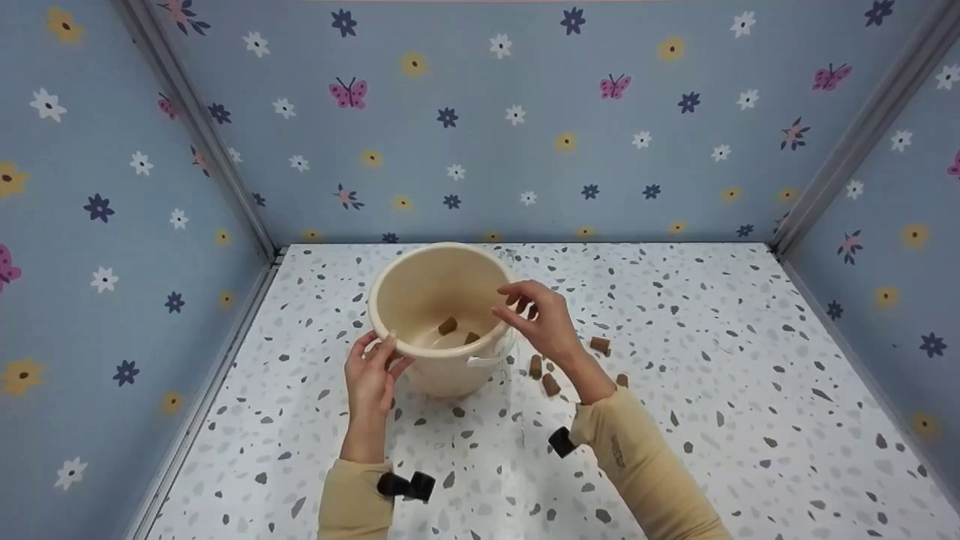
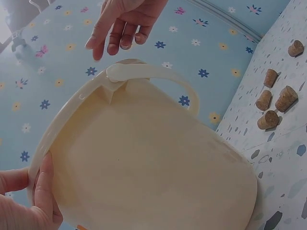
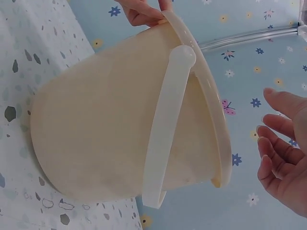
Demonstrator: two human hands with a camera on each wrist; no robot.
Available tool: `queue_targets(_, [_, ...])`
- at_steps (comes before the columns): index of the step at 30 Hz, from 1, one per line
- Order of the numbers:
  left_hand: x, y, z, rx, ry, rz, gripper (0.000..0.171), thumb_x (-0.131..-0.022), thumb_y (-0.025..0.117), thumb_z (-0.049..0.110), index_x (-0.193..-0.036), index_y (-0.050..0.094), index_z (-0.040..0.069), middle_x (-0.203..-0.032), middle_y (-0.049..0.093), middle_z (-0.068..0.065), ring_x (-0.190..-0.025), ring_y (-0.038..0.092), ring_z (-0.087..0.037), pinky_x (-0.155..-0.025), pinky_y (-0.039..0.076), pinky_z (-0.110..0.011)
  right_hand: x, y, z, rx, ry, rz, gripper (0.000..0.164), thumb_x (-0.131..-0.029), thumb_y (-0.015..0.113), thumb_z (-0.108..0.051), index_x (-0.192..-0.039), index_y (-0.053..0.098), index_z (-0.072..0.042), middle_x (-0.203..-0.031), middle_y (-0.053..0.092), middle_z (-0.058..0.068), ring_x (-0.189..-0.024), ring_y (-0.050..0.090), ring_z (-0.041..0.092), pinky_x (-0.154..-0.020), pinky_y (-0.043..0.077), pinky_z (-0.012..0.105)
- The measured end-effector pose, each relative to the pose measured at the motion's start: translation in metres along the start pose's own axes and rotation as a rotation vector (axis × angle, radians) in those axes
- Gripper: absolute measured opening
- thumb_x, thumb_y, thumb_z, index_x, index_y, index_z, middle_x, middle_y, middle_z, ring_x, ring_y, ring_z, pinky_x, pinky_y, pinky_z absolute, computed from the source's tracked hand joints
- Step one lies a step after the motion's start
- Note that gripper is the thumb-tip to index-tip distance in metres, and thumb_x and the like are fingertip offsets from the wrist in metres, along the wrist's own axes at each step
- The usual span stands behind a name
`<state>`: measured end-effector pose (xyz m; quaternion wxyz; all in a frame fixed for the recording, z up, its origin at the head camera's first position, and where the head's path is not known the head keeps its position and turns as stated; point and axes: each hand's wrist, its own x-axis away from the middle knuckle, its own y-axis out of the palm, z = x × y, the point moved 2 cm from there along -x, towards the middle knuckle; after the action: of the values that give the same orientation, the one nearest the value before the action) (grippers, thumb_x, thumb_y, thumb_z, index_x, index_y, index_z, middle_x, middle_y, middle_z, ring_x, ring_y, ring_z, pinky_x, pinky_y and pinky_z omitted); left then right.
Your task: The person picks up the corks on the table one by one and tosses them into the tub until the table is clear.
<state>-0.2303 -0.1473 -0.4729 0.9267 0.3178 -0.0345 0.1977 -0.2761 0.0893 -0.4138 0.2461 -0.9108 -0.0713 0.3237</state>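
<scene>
A cream plastic bucket [image 1: 442, 375] stands on the speckled table, its mouth tipped toward the head camera. My left hand [image 1: 370, 381] grips its rim at the near left, thumb and fingers on either side. Over the right side of the rim hovers my right hand [image 1: 546, 321], fingers loosely bent and holding nothing. Inside the bucket, one cork [image 1: 448, 325] lies on the bottom, and a second cork [image 1: 472, 337] is partly hidden by the near rim. The white handle [image 3: 165, 129] hangs down the bucket's outer wall.
Several corks lie on the table right of the bucket, among them a cork [image 1: 551, 385] near the right forearm and a cork [image 1: 600, 344] farther right. Blue flowered panels [image 1: 480, 150] enclose the table at the back and sides.
</scene>
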Motion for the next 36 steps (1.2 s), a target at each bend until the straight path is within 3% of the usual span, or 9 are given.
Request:
queue_targets(6, [0.0, 0.0, 0.0, 0.014, 0.009, 0.0, 0.023, -0.086, 0.052, -0.004, -0.106, 0.04, 0.001, -0.075, 0.053, -0.005, -0.062, 0.057, -0.014, -0.058, 0.054, -0.026, 0.01, -0.008, 0.002, -0.013, -0.026, 0.023, 0.027, -0.079, 0.067, -0.02, -0.101, 0.062, -0.005, -0.084, 0.059, 0.006, -0.07, 0.054, 0.016, -0.054, 0.049, 0.037])
queue_targets(17, [0.002, -0.001, 0.001, 0.012, 0.025, -0.021, 0.023, -0.087, 0.05, -0.005, -0.107, 0.039, -0.001, -0.076, 0.055, -0.007, -0.062, 0.057, -0.014, -0.058, 0.054, -0.026, 0.033, -0.016, 0.014, -0.002, -0.032, 0.072, 0.024, -0.079, 0.067, -0.022, -0.1, 0.063, -0.01, -0.085, 0.059, 0.003, -0.07, 0.053, 0.015, -0.054, 0.046, 0.03])
queue_targets(25, [0.001, 0.001, 0.002, -0.011, 0.013, -0.005, 0.026, -0.087, 0.051, -0.004, -0.11, 0.04, -0.001, -0.078, 0.056, -0.006, -0.065, 0.057, -0.015, -0.062, 0.055, -0.028, 0.051, -0.023, 0.026, 0.006, -0.022, 0.122, 0.022, -0.077, 0.069, -0.016, -0.097, 0.064, -0.008, -0.081, 0.06, 0.01, -0.065, 0.053, 0.014, -0.05, 0.047, 0.029])
queue_targets(36, [0.001, 0.001, 0.001, -0.009, 0.012, -0.007, 0.029, -0.087, 0.05, -0.003, -0.113, 0.038, -0.003, -0.079, 0.055, -0.006, -0.066, 0.058, -0.015, -0.063, 0.055, -0.028, 0.077, -0.035, 0.047, 0.004, 0.114, 0.147, 0.02, -0.077, 0.069, -0.014, -0.096, 0.064, -0.007, -0.08, 0.06, 0.006, -0.067, 0.053, 0.014, -0.052, 0.045, 0.024])
